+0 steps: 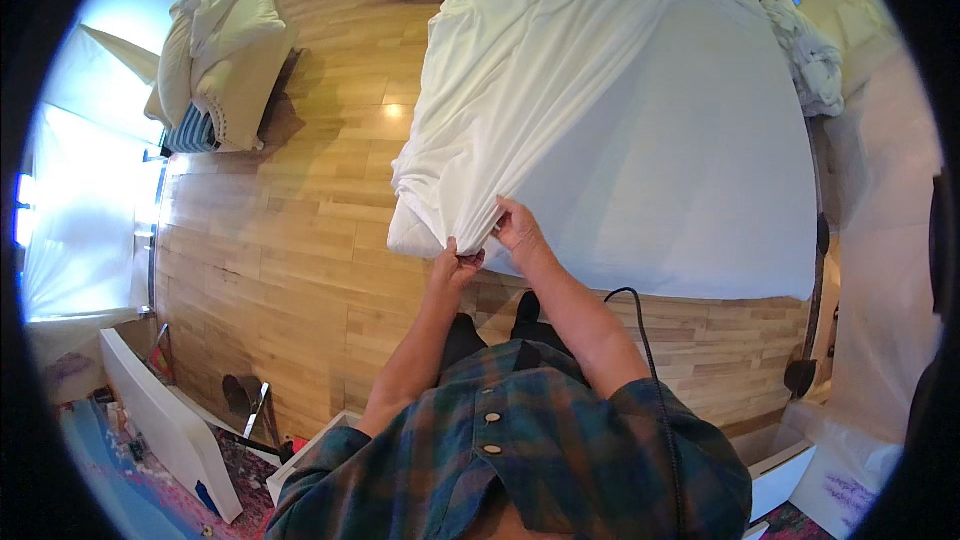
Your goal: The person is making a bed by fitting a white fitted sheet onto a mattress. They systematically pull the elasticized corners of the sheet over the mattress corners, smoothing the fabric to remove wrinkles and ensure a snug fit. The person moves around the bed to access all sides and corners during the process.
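A white fitted-looking bed sheet [525, 90] lies bunched and creased over the left part of a mattress [675, 187], whose right part shows a smooth, pale surface. Near the mattress's front left corner, my left hand [459, 266] grips the gathered edge of the sheet. Just to its right and slightly farther off, my right hand [516, 225] pinches the same sheet, with folds pulled taut between the two hands and the far side. The quilted corner of the mattress shows beside my left hand. Parts of my fingers are hidden by the cloth.
An upholstered chair [251, 90] piled with white bedding [225, 22] stands at the far left on the wood floor [300, 240]. Crumpled white cloth [806, 56] lies beside the bed's far right. Open drawers [780, 465] are near my right side. A black cable [646, 337] runs over my clothing.
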A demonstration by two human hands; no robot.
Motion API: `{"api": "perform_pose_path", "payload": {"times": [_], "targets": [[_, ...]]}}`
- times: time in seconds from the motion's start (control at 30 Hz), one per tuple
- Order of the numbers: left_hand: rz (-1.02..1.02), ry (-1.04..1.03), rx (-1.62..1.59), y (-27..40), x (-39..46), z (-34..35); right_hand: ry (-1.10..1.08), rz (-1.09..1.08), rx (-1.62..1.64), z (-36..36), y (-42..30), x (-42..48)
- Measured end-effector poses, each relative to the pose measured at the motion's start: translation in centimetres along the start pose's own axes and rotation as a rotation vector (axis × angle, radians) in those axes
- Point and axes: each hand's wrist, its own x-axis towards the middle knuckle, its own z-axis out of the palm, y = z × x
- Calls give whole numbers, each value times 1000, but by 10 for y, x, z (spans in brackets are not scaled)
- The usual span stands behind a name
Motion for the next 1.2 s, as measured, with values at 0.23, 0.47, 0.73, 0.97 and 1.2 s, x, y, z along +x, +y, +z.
{"api": "perform_pose_path", "payload": {"times": [0.23,0.47,0.73,0.97,1.2], "targets": [[4,91,86,18,-4,-11,-32,-155,163,-10,-59,4],[-14,10,46,41,-1,-37,107,-239,381,-59,-64,-1],[-19,-62,232,33,-6,-28,93,-234,23,-102,-17,-7],[-556,-92,407,-20,-24,-14,25,-120,-216,-91,9,-33],[-548,-264,312,-68,-27,12,-11,-166,-212,-99,36,-69]]}}
